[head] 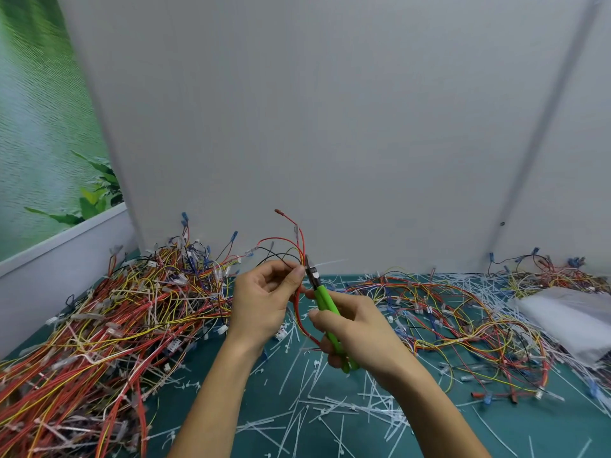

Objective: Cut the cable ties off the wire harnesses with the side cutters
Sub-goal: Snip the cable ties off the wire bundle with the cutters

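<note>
My left hand (264, 299) pinches a thin wire harness (299, 246) of red, yellow and black wires, held up above the green table. My right hand (357, 328) grips the green-handled side cutters (325, 309). Their dark jaws (311, 271) sit against the harness right beside my left thumb, where a white cable tie tail (330, 262) sticks out to the right. Red wire loops hang down between both hands.
A big heap of tied harnesses (109, 325) fills the left side. Looser harnesses (463, 315) spread on the right, beside a clear plastic bag (568, 315). Cut white ties (330, 408) litter the green mat (529, 438). A grey wall stands close behind.
</note>
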Motion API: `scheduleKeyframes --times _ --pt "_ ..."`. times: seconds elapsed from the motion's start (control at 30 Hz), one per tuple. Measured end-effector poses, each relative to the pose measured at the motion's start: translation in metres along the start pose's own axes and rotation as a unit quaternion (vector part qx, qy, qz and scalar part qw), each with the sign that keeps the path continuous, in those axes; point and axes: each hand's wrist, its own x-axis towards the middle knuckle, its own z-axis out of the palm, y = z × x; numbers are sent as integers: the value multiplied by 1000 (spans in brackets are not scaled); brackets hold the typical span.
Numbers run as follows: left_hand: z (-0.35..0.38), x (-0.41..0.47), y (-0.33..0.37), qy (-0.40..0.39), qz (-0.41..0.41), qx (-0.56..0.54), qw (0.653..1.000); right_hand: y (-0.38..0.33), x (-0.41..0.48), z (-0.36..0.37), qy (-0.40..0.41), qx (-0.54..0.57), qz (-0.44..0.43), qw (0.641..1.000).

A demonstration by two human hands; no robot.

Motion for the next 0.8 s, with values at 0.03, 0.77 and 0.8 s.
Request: scheduleKeyframes --times 0.03,0.77,0.8 --pt "0 0 0 -1 0 0 1000 0 0 -1 4 -7 1 1000" --pt "5 -1 10 8 -51 -32 998 -6 -4 8 -5 -7 -38 999" --pt "6 -2 10 8 -61 -41 997 -5 -4 9 -5 4 -35 999"
